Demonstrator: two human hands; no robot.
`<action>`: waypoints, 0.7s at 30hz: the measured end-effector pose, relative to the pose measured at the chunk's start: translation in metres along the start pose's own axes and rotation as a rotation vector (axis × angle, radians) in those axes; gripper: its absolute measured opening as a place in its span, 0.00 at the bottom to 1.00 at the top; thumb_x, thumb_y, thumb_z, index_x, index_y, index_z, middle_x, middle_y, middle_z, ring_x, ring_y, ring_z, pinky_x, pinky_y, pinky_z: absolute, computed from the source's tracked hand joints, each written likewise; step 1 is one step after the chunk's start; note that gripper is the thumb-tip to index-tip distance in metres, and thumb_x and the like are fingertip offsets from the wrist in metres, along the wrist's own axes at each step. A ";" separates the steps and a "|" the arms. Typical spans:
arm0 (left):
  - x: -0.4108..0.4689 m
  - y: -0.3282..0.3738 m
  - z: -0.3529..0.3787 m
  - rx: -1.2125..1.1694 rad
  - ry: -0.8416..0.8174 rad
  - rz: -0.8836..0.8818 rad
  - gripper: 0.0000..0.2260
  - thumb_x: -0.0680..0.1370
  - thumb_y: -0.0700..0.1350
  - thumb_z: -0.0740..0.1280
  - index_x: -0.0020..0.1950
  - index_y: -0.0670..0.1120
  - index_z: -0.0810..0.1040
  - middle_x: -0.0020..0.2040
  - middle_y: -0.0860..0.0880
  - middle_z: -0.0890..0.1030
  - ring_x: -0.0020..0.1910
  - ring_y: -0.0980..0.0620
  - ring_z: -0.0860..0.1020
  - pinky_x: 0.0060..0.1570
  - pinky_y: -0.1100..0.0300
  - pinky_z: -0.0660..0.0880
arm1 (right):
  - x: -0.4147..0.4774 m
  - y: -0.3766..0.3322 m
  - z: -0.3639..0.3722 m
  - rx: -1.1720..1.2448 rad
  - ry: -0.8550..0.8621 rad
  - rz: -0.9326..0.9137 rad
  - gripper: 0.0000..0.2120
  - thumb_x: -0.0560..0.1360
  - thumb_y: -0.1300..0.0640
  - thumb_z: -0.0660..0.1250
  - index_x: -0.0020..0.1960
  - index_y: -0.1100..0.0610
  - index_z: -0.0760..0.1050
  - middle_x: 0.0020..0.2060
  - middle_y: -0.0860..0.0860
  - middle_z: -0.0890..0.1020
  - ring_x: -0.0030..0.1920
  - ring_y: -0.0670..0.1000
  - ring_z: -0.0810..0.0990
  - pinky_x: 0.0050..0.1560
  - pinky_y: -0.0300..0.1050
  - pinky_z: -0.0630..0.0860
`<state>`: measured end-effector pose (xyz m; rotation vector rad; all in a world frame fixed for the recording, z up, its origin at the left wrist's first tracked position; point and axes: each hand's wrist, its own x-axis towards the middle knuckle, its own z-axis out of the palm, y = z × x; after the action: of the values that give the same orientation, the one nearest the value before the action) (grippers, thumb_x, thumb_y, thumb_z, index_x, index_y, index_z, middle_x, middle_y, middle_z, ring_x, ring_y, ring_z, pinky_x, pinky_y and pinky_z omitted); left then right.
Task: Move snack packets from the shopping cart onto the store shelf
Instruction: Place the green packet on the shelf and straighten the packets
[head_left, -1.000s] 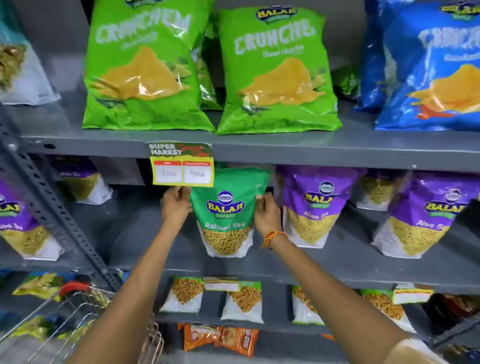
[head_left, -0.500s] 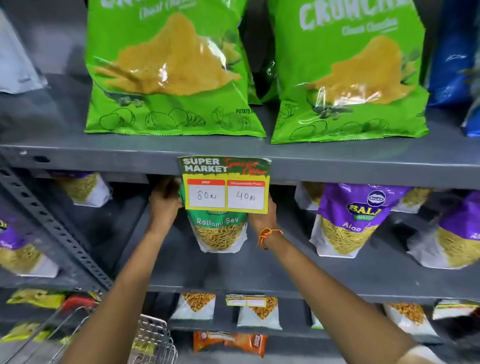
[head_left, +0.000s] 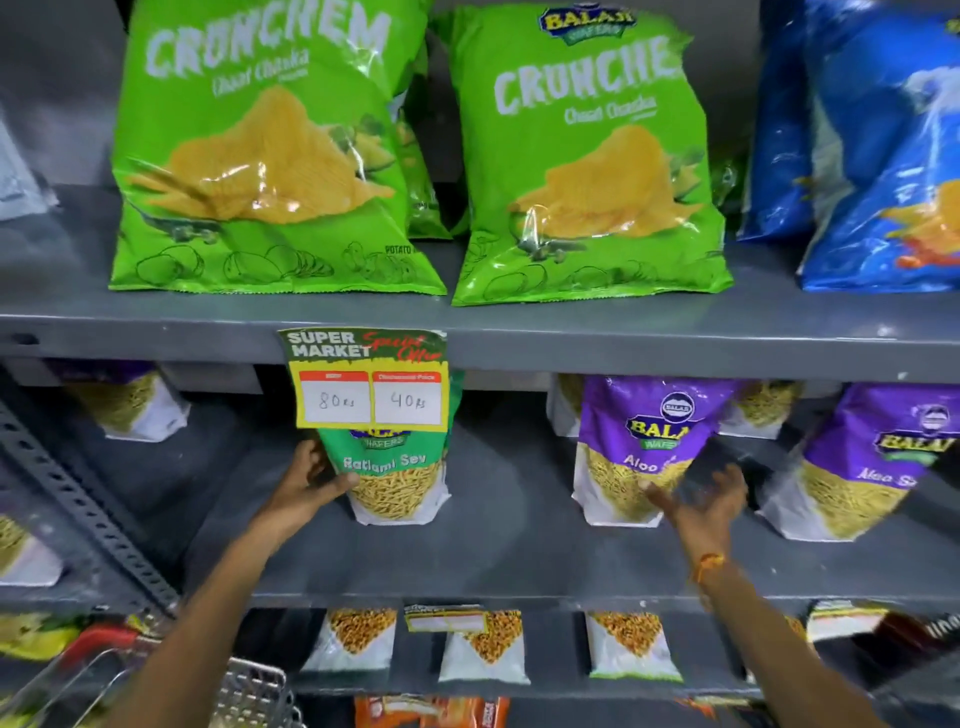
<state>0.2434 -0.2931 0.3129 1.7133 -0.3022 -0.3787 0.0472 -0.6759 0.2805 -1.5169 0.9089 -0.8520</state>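
Left hand (head_left: 306, 483) grips the Ratlami Sev packet (head_left: 396, 478); right hand (head_left: 701, 501), open and empty at 3 o'clock. Seat it upright before releasing.

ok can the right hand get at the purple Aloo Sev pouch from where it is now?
Probably yes. The right hand is open and blurred, just in front of the purple Aloo Sev pouch with nothing between them. The left hand is on the green Ratlami Sev pouch, well to the side.

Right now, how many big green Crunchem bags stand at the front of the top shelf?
2: the left Crunchem bag above the price tag, and the right Crunchem bag beside it. More green bags show partly behind them, so others may be hidden.
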 end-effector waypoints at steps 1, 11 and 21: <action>-0.001 0.000 0.004 -0.015 -0.017 -0.010 0.56 0.42 0.67 0.76 0.64 0.48 0.59 0.60 0.49 0.70 0.60 0.51 0.69 0.55 0.58 0.69 | 0.014 -0.001 -0.004 0.013 -0.138 0.047 0.52 0.53 0.64 0.80 0.69 0.59 0.53 0.63 0.55 0.65 0.61 0.55 0.68 0.65 0.56 0.67; 0.004 -0.001 0.015 0.079 0.043 -0.093 0.43 0.55 0.46 0.77 0.66 0.47 0.62 0.59 0.45 0.74 0.61 0.45 0.72 0.59 0.52 0.69 | 0.062 0.020 -0.009 -0.018 -0.613 0.072 0.51 0.44 0.48 0.84 0.62 0.57 0.66 0.59 0.63 0.77 0.60 0.62 0.76 0.59 0.60 0.74; 0.005 -0.010 0.013 0.101 0.069 -0.094 0.30 0.68 0.34 0.72 0.65 0.44 0.62 0.64 0.40 0.74 0.60 0.44 0.73 0.61 0.46 0.71 | 0.057 0.028 -0.006 -0.041 -0.588 0.037 0.47 0.47 0.47 0.83 0.61 0.53 0.65 0.59 0.58 0.79 0.58 0.58 0.77 0.59 0.65 0.75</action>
<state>0.2425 -0.3056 0.3007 1.8397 -0.1933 -0.3776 0.0644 -0.7320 0.2557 -1.6517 0.5166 -0.3228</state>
